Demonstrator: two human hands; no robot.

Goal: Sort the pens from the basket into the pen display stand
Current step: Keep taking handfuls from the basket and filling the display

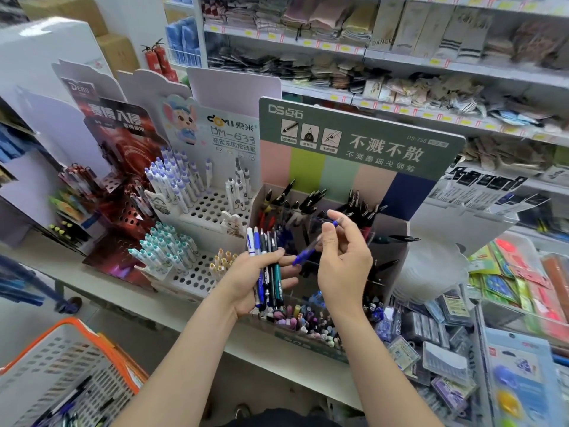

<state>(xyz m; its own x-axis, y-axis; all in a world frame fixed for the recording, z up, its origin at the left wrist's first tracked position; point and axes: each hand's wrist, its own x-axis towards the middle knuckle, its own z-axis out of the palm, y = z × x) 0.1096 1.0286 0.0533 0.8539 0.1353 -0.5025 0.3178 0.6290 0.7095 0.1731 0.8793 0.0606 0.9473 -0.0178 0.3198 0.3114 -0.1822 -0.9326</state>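
Observation:
My left hand (246,282) grips a bunch of several pens (267,266), tips up, in front of the green-headed pen display stand (357,140). My right hand (345,260) pinches a single blue clear-barrelled pen (311,246), held slanted just right of the bunch and above the stand's compartments. The stand holds black pens (360,208) at the back and small coloured items in its front row. The white basket with an orange rim (52,365) sits at the lower left, with a few pens (70,405) lying in it.
Left of the stand are a white perforated pen display (203,211) with blue and teal pens and a red display (123,180). Packaged stationery (462,349) crowds the counter to the right. Shelves of socks (400,72) run behind.

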